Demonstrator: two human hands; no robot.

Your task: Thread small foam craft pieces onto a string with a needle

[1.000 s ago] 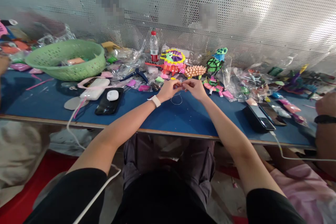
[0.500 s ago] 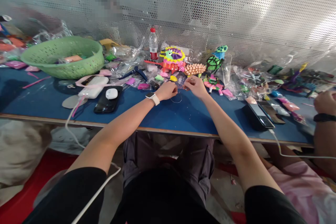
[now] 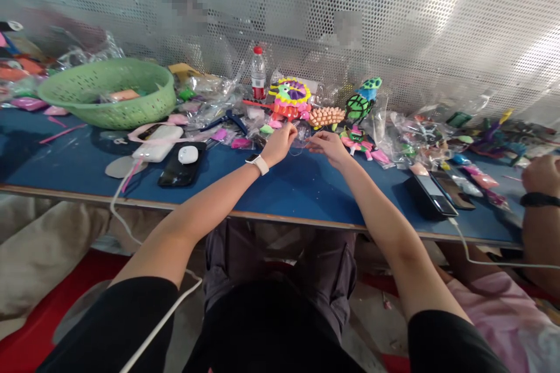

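Fine strand (image 3: 296,154) lies in a faint curve just above or on the blue bench (image 3: 280,198), between the hands. Left hand (image 3: 279,147): fingers closed in a pinch; contents cannot be confirmed. Right hand (image 3: 329,148): fingers extend toward the left; open or pinching, cannot tell. Risk: strand slips or tangles, caused by its thinness and a loose pinch. Second risk: it snags on the plastic packets and spiky orange model (image 3: 326,117) just beyond. Black phone (image 3: 178,170) sits left of the working area. Farther back, yellow-edged model (image 3: 292,92) and upright bottle (image 3: 258,74) limit forward reach.
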